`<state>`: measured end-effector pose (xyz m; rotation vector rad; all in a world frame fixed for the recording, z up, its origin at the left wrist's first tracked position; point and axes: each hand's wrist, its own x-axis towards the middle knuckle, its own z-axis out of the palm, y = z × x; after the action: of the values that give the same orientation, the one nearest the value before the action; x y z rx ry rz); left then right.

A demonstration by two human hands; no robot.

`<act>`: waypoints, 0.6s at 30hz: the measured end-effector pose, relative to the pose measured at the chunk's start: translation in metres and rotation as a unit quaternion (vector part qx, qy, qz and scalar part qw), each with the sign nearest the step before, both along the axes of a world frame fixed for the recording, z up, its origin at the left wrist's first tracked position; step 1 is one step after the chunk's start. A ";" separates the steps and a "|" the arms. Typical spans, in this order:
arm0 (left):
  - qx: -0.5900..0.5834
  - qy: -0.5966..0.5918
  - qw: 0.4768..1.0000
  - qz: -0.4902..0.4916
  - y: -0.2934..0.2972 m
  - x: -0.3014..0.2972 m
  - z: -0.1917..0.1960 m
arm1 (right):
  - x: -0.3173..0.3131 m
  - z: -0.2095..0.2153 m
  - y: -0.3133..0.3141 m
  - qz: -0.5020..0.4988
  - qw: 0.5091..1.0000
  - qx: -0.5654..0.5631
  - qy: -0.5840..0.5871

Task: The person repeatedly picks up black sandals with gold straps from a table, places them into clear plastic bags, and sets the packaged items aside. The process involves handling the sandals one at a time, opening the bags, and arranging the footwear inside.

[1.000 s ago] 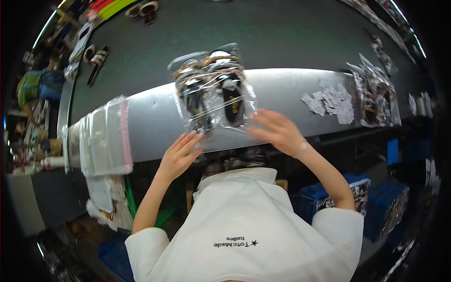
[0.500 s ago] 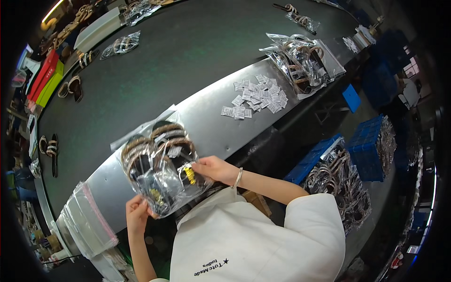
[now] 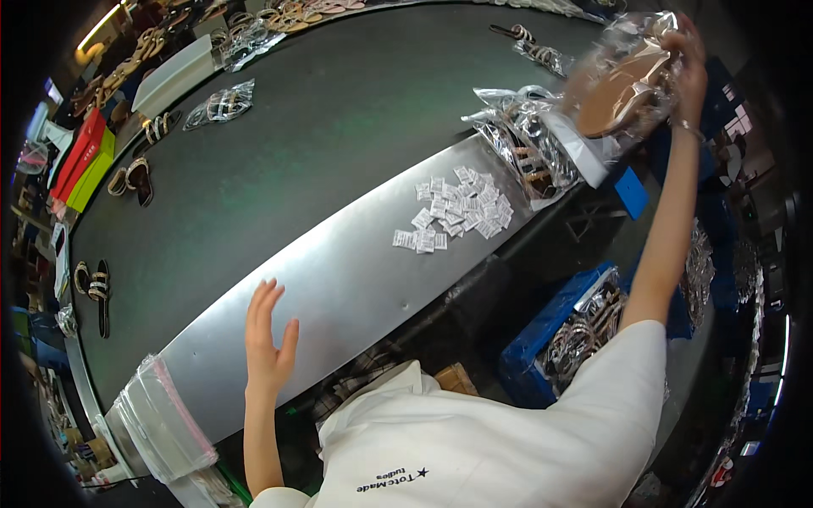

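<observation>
From the head view, my right hand (image 3: 684, 63) is stretched far out and up to my right, fingers closed around a clear plastic bag of sandals (image 3: 625, 76), held in the air above the pile of bagged sandals (image 3: 529, 140) at the far end of the table's metal edge (image 3: 339, 288), apparently so it can join that pile. My left hand (image 3: 267, 339) hovers open and empty, fingers spread, just over the bare metal strip near me, well apart from the bag. Small white packets (image 3: 453, 212) lie scattered between both hands. A stack of empty clear bags (image 3: 161, 419) sits at my left, close to the idle hand. Blue crates (image 3: 559, 339) stand below.
</observation>
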<state>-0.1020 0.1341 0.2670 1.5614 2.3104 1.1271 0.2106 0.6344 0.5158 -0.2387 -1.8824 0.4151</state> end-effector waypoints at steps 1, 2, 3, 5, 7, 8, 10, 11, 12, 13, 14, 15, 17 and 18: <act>-0.036 0.016 0.999 0.012 -0.006 -0.001 -0.015 | -0.014 0.008 0.003 -0.122 0.981 0.120 -0.091; -0.058 0.037 0.997 0.019 -0.010 -0.006 -0.031 | -0.033 0.006 0.006 -0.191 0.935 0.203 -0.221; -0.080 0.056 0.995 0.025 -0.013 -0.009 -0.048 | -0.047 -0.001 0.014 -0.254 0.859 0.280 -0.346; -0.125 0.095 0.986 0.046 -0.012 -0.002 -0.066 | -0.059 -0.068 0.084 -0.173 0.791 0.329 -0.485; -0.153 0.121 0.979 0.057 -0.006 0.006 -0.079 | -0.063 -0.146 0.117 -0.108 0.823 0.273 -0.486; -0.170 0.148 0.972 0.066 -0.006 0.007 -0.083 | -0.084 -0.177 0.105 -0.092 0.870 0.025 -0.483; -0.178 0.149 0.969 0.081 -0.006 0.008 -0.083 | -0.103 -0.225 0.094 -0.130 0.843 -0.025 -0.522; -0.182 0.149 0.968 0.089 -0.005 0.008 -0.083 | -0.105 -0.238 0.102 -0.180 0.788 0.178 -0.562; -0.189 0.145 0.967 0.085 -0.005 0.010 -0.082 | -0.121 -0.239 0.096 -0.183 0.789 0.144 -0.568; -0.198 0.145 0.966 0.085 -0.001 0.007 -0.078 | -0.128 -0.248 0.108 -0.210 0.751 0.123 -0.613; -0.207 0.144 0.964 0.084 0.002 0.005 -0.075 | -0.122 -0.250 0.119 -0.202 0.751 0.123 -0.616; -0.208 0.145 0.963 0.094 -0.003 0.006 -0.070 | -0.125 -0.238 0.117 -0.183 0.750 0.087 -0.629; -0.212 0.137 0.963 0.096 -0.005 0.003 -0.073 | -0.133 -0.219 0.109 -0.154 0.717 0.086 -0.675; -0.212 0.136 0.963 0.093 -0.006 0.000 -0.073 | -0.122 -0.214 0.119 -0.098 0.758 -0.006 -0.645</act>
<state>-0.1016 0.1277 0.1935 1.4275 2.6892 0.4108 0.0888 0.7538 0.3020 -0.8982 -3.1589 0.0597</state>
